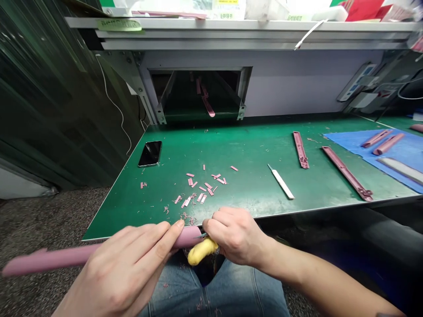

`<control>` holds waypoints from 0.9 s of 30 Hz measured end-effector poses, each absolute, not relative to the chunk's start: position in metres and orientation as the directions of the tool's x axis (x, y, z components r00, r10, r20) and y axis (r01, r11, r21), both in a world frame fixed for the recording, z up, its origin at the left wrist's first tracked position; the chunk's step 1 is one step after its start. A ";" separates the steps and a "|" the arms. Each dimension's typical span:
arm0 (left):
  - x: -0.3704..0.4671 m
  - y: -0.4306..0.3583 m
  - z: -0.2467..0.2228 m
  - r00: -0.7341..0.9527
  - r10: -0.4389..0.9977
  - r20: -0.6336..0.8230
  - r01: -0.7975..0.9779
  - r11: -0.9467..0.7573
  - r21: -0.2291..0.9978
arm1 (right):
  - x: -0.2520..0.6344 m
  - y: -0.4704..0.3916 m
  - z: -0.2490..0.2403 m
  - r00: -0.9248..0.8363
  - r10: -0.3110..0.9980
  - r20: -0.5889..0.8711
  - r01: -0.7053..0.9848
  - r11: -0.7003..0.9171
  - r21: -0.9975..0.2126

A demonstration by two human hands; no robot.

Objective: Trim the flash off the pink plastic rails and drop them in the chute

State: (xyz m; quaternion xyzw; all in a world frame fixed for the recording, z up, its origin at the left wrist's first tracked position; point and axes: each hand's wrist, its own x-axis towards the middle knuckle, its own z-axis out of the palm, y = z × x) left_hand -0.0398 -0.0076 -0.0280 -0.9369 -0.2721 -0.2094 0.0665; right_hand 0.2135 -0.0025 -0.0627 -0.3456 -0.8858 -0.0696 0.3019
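My left hand (132, 257) is closed around a long pink plastic piece (62, 259), which sticks out to the left and, at its other end, lies by the table's front edge. Curled in a fist, my right hand (234, 233) grips a small knife (201, 235). Only its thin blade shows, at the right end of the pink piece; the handle is hidden in my fingers. A yellow cover (202, 252), seemingly on the right thumb, sits just below the blade. Pink offcuts (209, 190) and fine shavings are scattered on the table beyond my hands.
On the green table (251, 145) lie a phone (150, 153), a white-handled knife (280, 182) and two pink channel-shaped parts (300, 149). More parts rest on a blue sheet (350, 138) at right. Behind is an opening with a conveyor belt (181, 99), below a loaded shelf (251, 39).
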 end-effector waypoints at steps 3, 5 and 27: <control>-0.033 -0.018 -0.036 0.686 0.516 0.513 0.564 -0.823 0.073 | 0.213 -0.004 -0.061 -0.562 0.579 0.592 0.662 0.743 -0.098; -0.028 -0.021 -0.038 0.649 0.541 0.535 0.575 -0.809 0.122 | 0.212 -0.004 -0.061 -0.541 0.588 0.602 0.680 0.727 -0.099; -0.014 -0.029 -0.043 0.451 0.737 0.504 0.704 -0.641 0.307 | 0.203 0.000 -0.067 -0.474 0.602 0.642 0.721 0.684 -0.108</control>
